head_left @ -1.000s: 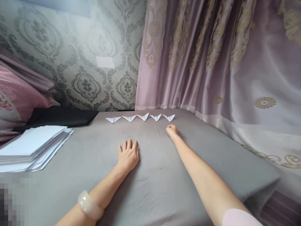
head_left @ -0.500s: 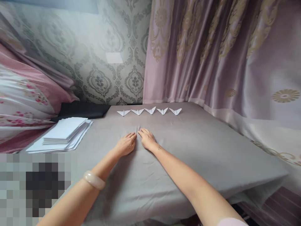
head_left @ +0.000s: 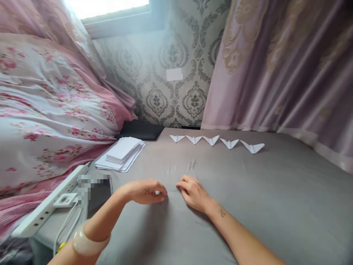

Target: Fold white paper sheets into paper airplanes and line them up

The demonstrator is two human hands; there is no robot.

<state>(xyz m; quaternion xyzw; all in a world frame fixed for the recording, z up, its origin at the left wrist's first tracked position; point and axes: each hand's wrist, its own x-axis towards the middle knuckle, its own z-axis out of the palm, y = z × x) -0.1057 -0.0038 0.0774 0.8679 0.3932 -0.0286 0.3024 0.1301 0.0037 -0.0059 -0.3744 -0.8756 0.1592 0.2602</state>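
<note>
My left hand (head_left: 150,191) hovers just above the grey cloth (head_left: 209,235), its fingers loosely bent and a small gap showing between thumb and fingers. Nothing shows in it. A pale bangle (head_left: 89,241) circles that wrist. To its right, my right hand (head_left: 194,193) rests on the cloth with the fingers slightly curled and empty. Small creases lie in the cloth beyond both hands. Farther back, several folded white paper shapes with spread wings (head_left: 211,140) stand in a row, apart from my hands.
At the left back lies a stack of white paper (head_left: 124,150), beside a flat black item (head_left: 140,130). A white power strip (head_left: 45,209) with plugged-in cables runs along the left edge. Floral bedding (head_left: 55,121) rises at far left; pink curtains (head_left: 248,92) hang at the right.
The view has turned left, bringing the power strip and window into sight. Both hands have drawn back from the paper row, and the left has lifted and curled. The gap between them is wider.
</note>
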